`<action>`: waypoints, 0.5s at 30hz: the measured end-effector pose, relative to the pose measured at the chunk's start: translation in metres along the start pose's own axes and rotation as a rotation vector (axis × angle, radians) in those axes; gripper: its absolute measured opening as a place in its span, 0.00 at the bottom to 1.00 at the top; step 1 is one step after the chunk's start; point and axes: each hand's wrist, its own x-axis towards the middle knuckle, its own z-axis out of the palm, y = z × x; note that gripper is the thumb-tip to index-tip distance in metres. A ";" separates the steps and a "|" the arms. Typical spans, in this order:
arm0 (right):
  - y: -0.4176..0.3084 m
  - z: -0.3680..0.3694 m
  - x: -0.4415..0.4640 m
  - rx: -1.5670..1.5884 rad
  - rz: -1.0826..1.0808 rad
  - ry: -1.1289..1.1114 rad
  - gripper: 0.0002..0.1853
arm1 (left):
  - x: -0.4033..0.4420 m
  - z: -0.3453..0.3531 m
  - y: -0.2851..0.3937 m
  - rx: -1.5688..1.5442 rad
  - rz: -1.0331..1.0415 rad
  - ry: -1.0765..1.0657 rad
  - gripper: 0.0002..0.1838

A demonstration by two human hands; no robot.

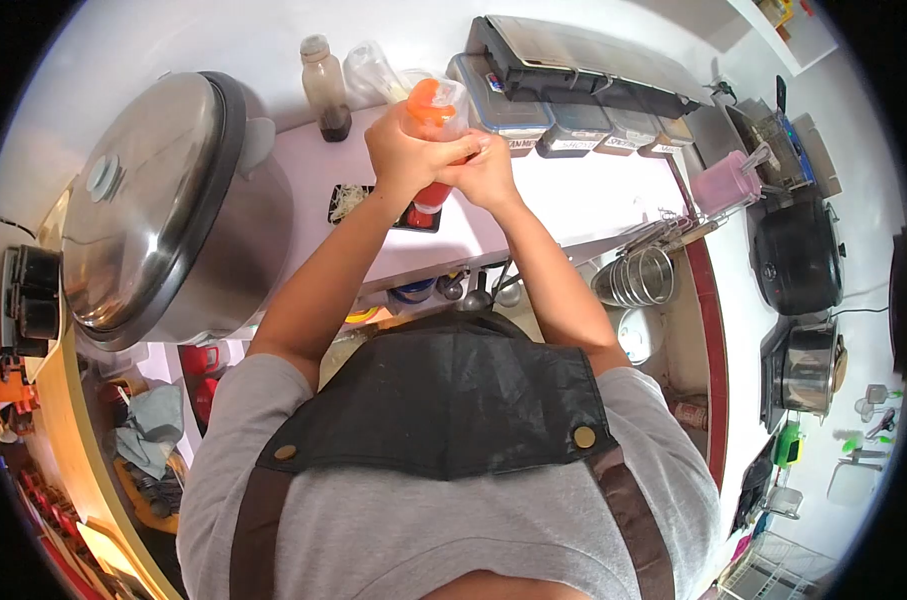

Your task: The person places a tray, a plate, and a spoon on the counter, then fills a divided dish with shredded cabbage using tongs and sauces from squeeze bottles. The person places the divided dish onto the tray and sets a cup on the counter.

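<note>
Both my hands are wrapped round a clear squeeze bottle (436, 103) of red sauce. My left hand (405, 158) grips it from the left. My right hand (485, 172) closes on it from the right, fingers meeting the left ones. The bottle's lower end is over a small black compartment tray (429, 227) on the counter. Red sauce (419, 216) shows in the tray's right part, and pale shreds (349, 200) lie in its left part. My left forearm hides the tray's middle.
A large steel pot with a lid (153, 200) stands at left. Behind the bottle are a dark-bottomed bottle (324, 90) and labelled lidded containers (573, 125). Strainers (643, 275) and ladles (478, 295) hang at the counter's front. A pink holder (723, 183) is at right.
</note>
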 end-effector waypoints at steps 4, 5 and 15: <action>0.010 -0.002 0.004 -0.060 -0.038 0.042 0.14 | 0.003 0.001 0.006 0.052 0.014 0.024 0.28; 0.006 -0.002 0.004 -0.056 -0.033 0.037 0.14 | 0.004 0.001 0.004 0.053 0.018 0.027 0.28; 0.006 -0.004 0.012 -0.002 -0.111 0.027 0.17 | 0.007 -0.009 0.015 -0.028 -0.041 -0.182 0.39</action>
